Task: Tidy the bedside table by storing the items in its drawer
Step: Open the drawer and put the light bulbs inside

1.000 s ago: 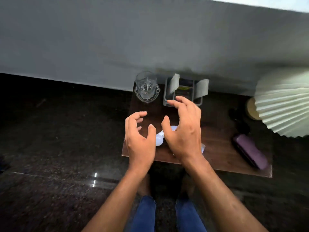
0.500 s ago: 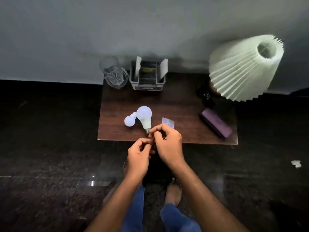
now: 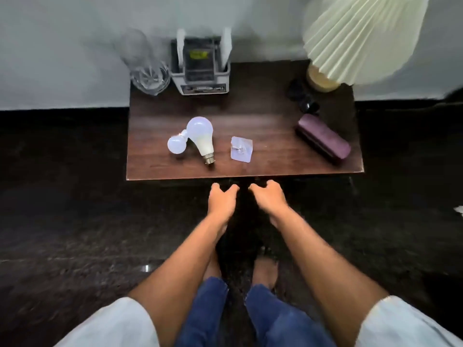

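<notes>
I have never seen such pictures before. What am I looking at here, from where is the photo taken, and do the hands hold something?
No machine here: a person wears one camera on the head, looking down. You see the left hand and right hand just below the front edge of a wooden bedside table; both are curled and seem to hold nothing. On the table lie a large bulb, a small bulb, a clear packet, a purple case, a glass, a grey box and a lamp.

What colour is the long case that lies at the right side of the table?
The case is dark purple, seen in the head view.
</notes>
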